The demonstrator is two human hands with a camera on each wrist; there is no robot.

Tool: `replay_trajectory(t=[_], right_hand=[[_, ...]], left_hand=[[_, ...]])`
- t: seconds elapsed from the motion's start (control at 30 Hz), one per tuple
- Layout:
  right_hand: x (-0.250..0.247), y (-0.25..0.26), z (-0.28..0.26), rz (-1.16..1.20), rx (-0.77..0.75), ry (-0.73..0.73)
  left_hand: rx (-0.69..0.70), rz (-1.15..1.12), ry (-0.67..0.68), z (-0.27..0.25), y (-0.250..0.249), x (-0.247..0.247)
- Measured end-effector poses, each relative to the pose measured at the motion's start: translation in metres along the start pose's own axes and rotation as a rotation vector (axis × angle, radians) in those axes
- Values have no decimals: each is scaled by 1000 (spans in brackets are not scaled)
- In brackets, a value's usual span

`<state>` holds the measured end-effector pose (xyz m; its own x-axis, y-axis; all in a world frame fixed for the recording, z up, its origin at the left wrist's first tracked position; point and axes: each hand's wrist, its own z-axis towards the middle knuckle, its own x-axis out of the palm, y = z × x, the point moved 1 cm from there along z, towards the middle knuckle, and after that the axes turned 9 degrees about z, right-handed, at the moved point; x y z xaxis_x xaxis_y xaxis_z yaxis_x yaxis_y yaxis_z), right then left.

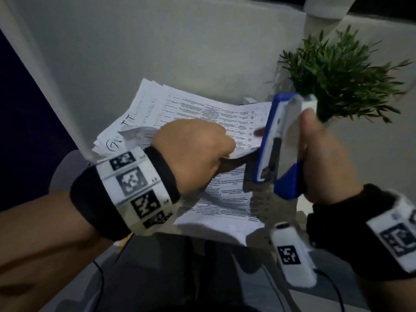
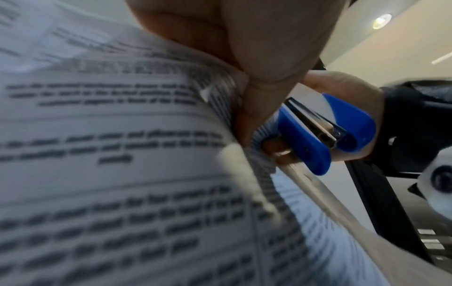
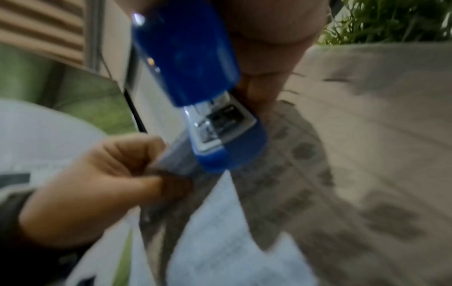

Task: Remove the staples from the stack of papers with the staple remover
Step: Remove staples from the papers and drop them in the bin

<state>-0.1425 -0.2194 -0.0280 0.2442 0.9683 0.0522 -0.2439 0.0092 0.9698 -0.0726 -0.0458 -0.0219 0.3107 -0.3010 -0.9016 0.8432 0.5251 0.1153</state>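
**Blue stapler tool on the paper corner**

Left hand [image 1: 193, 154] pinches the lifted corner of the printed papers [image 1: 225, 199], fingers clamped on it. Right hand [image 1: 319, 163] at 3 o'clock, fingers wrapped round the blue staple remover [image 1: 276, 143], its end touching that corner. Plant [image 1: 342, 73] at 1 o'clock.

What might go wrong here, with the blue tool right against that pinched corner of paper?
The left hand pinches the papers right beside the blue stapler's tip, so a slip may nick a finger. Prying may tear the bent corner. The right hand works close to the plant, which could get bumped.
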Motion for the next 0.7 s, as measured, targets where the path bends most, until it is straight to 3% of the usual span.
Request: replay_trajectory(t=[0.17, 0.23, 0.37, 0.5, 0.7], right_hand=[[-15, -32, -38, -398, -468, 113], [-15, -39, -49, -430, -542, 197], [-11, -43, -50, -423, -548, 183], [-5, -41, -46, -334, -565, 134], [19, -34, -36, -244, -476, 14]], left_hand=[[73, -13, -62, -24, -6, 3], [79, -10, -76, -33, -6, 4], [60, -17, -89, -40, -5, 8], [26, -55, -20, -40, -3, 4], [-170, -24, 80, -38, -4, -16]])
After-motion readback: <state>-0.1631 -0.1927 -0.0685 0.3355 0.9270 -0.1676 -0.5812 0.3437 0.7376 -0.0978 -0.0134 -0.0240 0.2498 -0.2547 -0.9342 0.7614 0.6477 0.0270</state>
